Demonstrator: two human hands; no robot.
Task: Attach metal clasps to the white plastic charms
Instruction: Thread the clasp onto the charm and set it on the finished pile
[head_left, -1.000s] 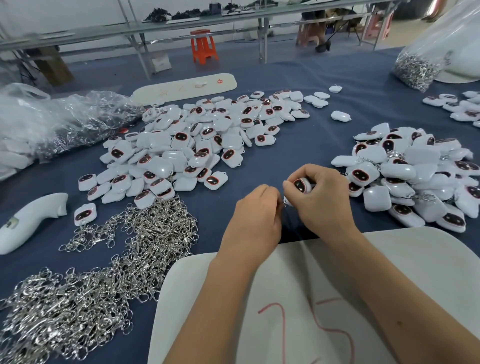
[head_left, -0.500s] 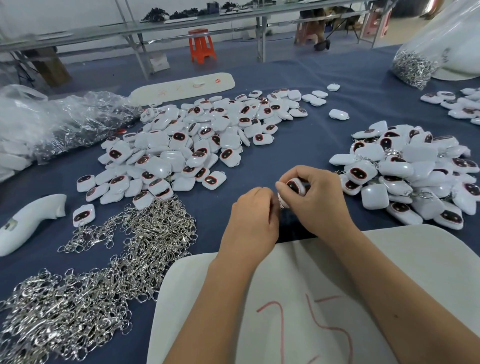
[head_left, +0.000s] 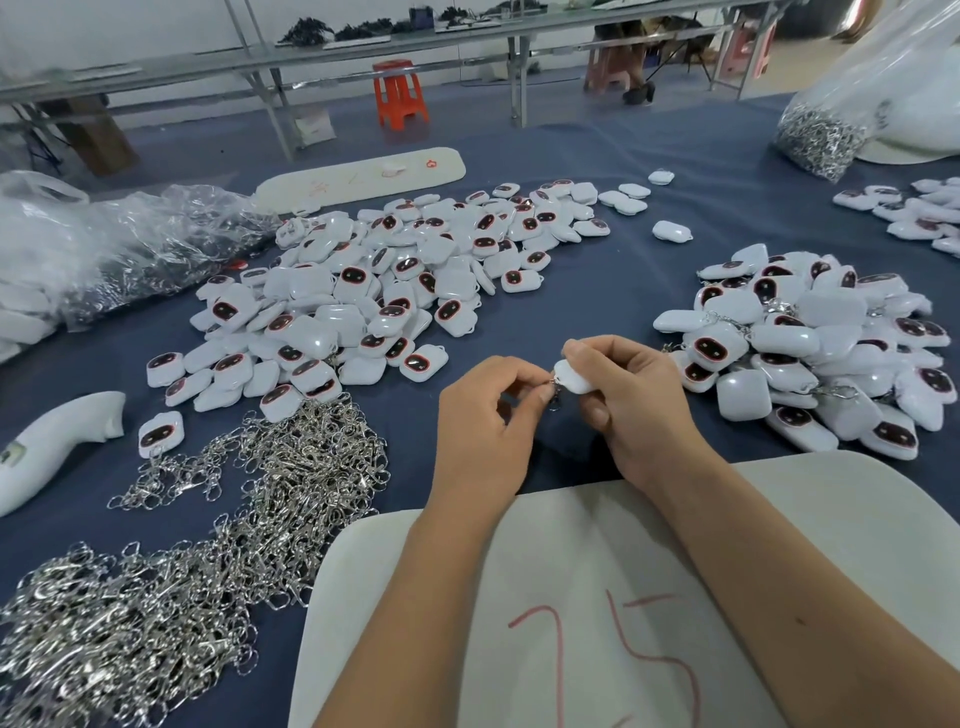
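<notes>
White plastic, back side up, the charm (head_left: 572, 377) sits pinched in the right hand (head_left: 636, 402), while the left hand (head_left: 485, 421) pinches a small metal clasp (head_left: 555, 391) at the charm's lower left corner, the two hands almost touching. Left of the charm lies the heap of loose charms (head_left: 374, 291), with the tangle of silver clasps (head_left: 208, 530) nearer the person. Right of the charm sits a second pile (head_left: 810, 353) on the blue surface (head_left: 613, 270).
</notes>
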